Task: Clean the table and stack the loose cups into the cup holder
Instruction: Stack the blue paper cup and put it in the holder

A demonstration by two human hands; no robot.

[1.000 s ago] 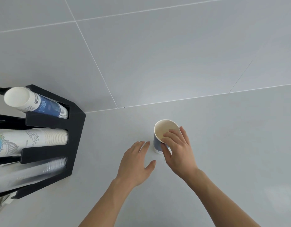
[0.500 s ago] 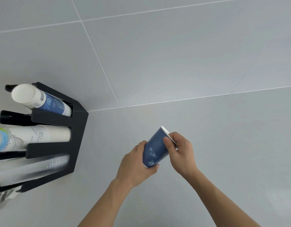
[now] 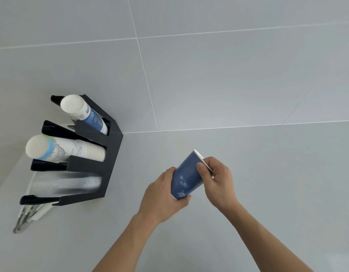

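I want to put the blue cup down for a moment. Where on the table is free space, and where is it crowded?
The table is bare right of the right hand, and between the left hand and the black cup holder. The left edge is crowded: the holder's three stacks. Both hands hold the blue cup.

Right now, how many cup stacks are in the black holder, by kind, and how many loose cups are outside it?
Blue paper cup stack: 1
White printed paper cup stack: 1
Clear plastic cup stack: 1
Loose blue cup, held by left hand and right hand: 1
Total: 4
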